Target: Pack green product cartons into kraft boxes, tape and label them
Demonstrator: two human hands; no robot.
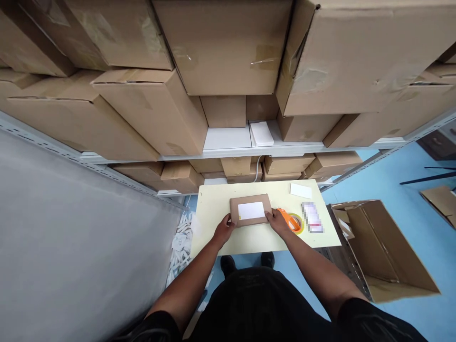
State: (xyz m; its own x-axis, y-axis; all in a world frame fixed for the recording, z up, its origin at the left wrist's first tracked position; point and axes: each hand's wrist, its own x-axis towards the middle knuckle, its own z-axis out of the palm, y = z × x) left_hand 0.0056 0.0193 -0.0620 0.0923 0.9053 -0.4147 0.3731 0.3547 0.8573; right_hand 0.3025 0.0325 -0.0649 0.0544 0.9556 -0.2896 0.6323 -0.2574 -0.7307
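Note:
A flat brown cardboard parcel (234, 205) with a white label (251, 210) on its top face is between my two hands over the pale yellow table (213, 240). My left hand (224, 229) grips its lower left corner. At the lower right corner, my right hand (277, 221) is closed on the edge, its thumb on top near the label. Just right of that hand lies an orange tape dispenser (285, 216) with a roll of tape (301, 223). Whether the parcel rests on the tabletop or is slightly lifted, I cannot tell.
A white slip stack (301, 190) and a blurred-out flat item (312, 217) lie on the table's right side. Shelves of cardboard boxes (231, 47) rise behind. An open carton (384, 247) stands at right; paper scraps (181, 242) cover the floor at left, beside a grey wall (78, 228).

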